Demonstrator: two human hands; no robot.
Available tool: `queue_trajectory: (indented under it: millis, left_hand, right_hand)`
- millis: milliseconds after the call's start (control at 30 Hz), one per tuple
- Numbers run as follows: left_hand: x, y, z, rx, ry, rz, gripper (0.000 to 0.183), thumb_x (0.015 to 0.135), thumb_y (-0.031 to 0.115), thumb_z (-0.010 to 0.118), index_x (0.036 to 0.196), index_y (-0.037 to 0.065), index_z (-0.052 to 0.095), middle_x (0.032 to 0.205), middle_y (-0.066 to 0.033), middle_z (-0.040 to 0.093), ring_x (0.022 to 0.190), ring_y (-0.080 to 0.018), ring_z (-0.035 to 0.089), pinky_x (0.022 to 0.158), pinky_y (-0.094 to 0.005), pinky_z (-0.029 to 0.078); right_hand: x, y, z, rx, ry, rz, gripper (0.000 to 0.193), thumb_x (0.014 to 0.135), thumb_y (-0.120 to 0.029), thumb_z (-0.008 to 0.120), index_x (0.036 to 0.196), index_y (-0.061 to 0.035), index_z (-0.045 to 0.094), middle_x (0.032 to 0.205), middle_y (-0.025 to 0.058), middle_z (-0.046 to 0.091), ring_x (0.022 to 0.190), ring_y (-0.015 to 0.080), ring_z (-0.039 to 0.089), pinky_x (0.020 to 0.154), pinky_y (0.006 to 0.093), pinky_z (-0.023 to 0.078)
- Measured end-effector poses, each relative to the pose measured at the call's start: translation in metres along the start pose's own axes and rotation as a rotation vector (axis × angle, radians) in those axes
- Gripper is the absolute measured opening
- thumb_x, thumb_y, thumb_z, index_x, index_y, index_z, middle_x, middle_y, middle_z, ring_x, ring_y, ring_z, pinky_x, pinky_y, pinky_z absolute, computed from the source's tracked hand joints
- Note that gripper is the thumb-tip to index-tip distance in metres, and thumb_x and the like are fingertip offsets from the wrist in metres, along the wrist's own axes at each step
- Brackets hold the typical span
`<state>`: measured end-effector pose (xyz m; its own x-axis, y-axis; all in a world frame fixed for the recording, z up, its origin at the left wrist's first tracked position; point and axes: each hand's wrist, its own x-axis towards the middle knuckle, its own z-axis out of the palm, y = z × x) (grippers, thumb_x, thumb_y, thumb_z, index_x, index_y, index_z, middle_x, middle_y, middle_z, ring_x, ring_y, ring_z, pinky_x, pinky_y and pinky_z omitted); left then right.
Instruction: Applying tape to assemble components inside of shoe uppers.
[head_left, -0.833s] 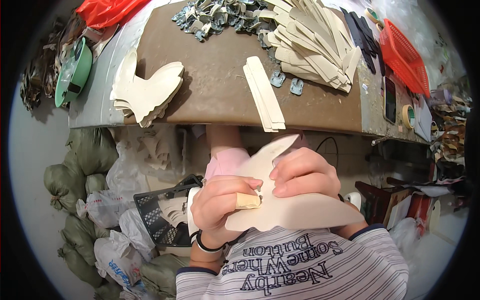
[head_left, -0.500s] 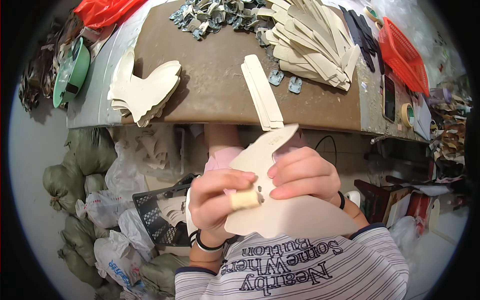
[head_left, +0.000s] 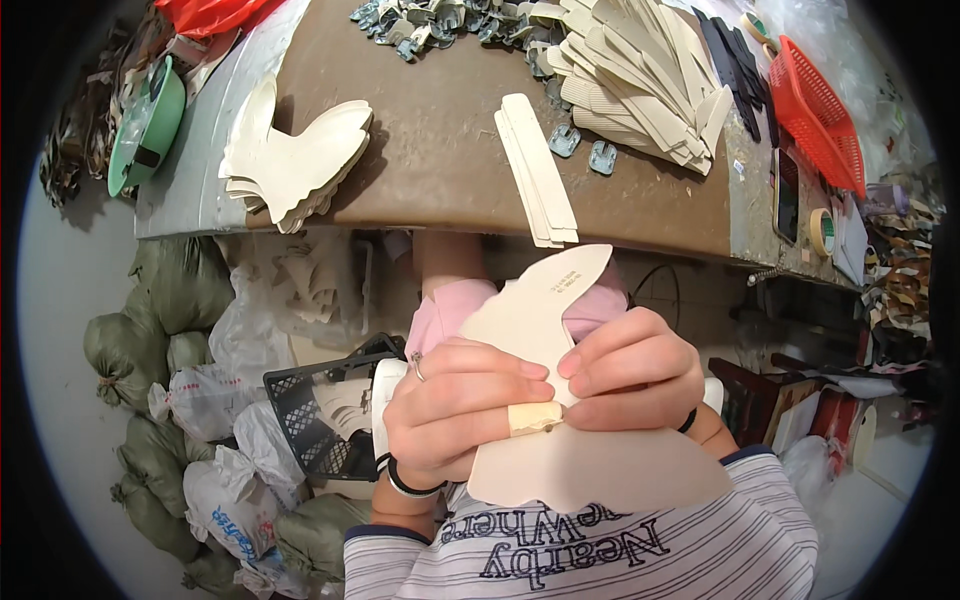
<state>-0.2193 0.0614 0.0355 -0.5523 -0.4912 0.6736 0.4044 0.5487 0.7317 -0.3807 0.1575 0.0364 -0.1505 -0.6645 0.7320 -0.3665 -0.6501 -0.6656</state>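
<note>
Brown covering tops the table (head_left: 430, 150) at the far side, bearing a stack of cream shapes (head_left: 290, 155) at left and cream strips (head_left: 536, 170) farther right. Between it and the striped shirt (head_left: 410, 570), a cream piece (head_left: 600, 460) points its narrow tip far and slightly right, long axis running roughly far to near, broad wavy end nearest. Left hand (head_left: 460, 400) and right hand (head_left: 640, 375) pinch its waist, fingertips close together.

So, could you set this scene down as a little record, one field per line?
Left hand: holds a cream cut-out, pale wrap on one finger
Right hand: holds the same cut-out
Table: brown-topped
Table, left: stack of similar cut-outs
Table, middle: cream strips, two small metal pieces
Table, right: red basket
Below, left: tied green sacks
</note>
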Motion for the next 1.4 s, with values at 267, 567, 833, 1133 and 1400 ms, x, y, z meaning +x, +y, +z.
queue_trajectory:
  millis: [267, 567, 833, 1133, 1400]
  left_hand:
    - [0.0, 0.0, 0.0, 0.17, 0.076, 0.282, 0.021, 0.067, 0.005, 0.073, 0.087, 0.001, 0.066, 0.095, -0.0113, 0.06, 0.08, -0.0254, 0.066, 0.059, -0.0287, 0.054]
    - [-0.024, 0.015, -0.005, 0.198, 0.038, 0.097, 0.024, 0.073, 0.003, 0.072, 0.094, -0.001, 0.06, 0.093, -0.0114, 0.059, 0.087, -0.0324, 0.068, 0.069, -0.0346, 0.058]
    - [-0.013, 0.013, 0.008, -0.101, 0.328, -0.176, 0.02, 0.074, 0.004, 0.074, 0.087, 0.001, 0.058, 0.092, -0.0121, 0.06, 0.09, -0.0318, 0.068, 0.071, -0.0356, 0.058]
    - [-0.012, -0.014, 0.0, -0.007, 0.05, -0.248, 0.024, 0.075, 0.001, 0.074, 0.09, 0.001, 0.056, 0.089, -0.0112, 0.061, 0.079, -0.0225, 0.066, 0.072, -0.0319, 0.054]
    - [0.005, -0.087, -0.008, -0.218, 0.503, -0.803, 0.029, 0.089, 0.004, 0.064, 0.115, -0.006, 0.057, 0.108, -0.0107, 0.063, 0.093, -0.0156, 0.061, 0.083, -0.0262, 0.048]
  right_hand:
    - [0.007, -0.005, 0.002, 0.006, -0.057, -0.044, 0.018, 0.072, -0.002, 0.071, 0.09, -0.002, 0.072, 0.093, 0.0083, 0.064, 0.085, 0.0251, 0.066, 0.069, 0.0293, 0.055]
    - [-0.005, -0.005, 0.007, -0.223, -0.108, -0.247, 0.023, 0.07, 0.007, 0.067, 0.09, -0.0018, 0.068, 0.095, 0.0058, 0.063, 0.087, 0.0221, 0.065, 0.064, 0.0258, 0.053]
    - [0.004, -0.005, 0.004, -0.2, -0.168, -0.217, 0.023, 0.069, 0.002, 0.07, 0.092, -0.0015, 0.068, 0.095, 0.007, 0.062, 0.087, 0.0233, 0.065, 0.063, 0.0285, 0.053]
    - [0.015, 0.012, 0.011, -0.063, -0.025, 0.056, 0.023, 0.074, -0.014, 0.073, 0.093, -0.0014, 0.068, 0.085, 0.0093, 0.064, 0.071, 0.0226, 0.062, 0.058, 0.0309, 0.049]
    - [0.014, 0.066, -0.03, -0.542, 0.019, 0.433, 0.021, 0.075, 0.001, 0.065, 0.096, -0.0031, 0.065, 0.092, 0.0139, 0.062, 0.084, 0.0316, 0.061, 0.074, 0.0376, 0.051]
